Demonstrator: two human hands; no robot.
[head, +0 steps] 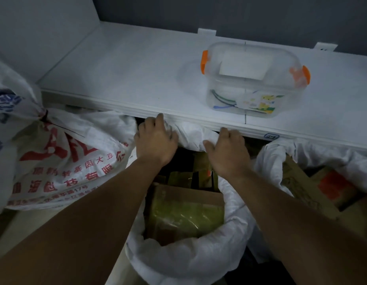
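Your left grip [156, 140] clutches far rim of white sack [191, 262], fingers curled into fabric just under bench [137, 79] front edge. Your right grip [228, 153] holds same rim just beside it. Sack stands open below that edge, cardboard boxes [184, 212] inside. Printed sack [65, 161] lies close at its left. Clear box [252, 79] sits on bench near front edge.

Clear box [252, 79] on white shelf [137, 68]

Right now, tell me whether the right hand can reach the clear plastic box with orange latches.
Probably yes: the right hand grips the rim of the white woven sack by the white shelf, and the box stands just beyond, nothing between.
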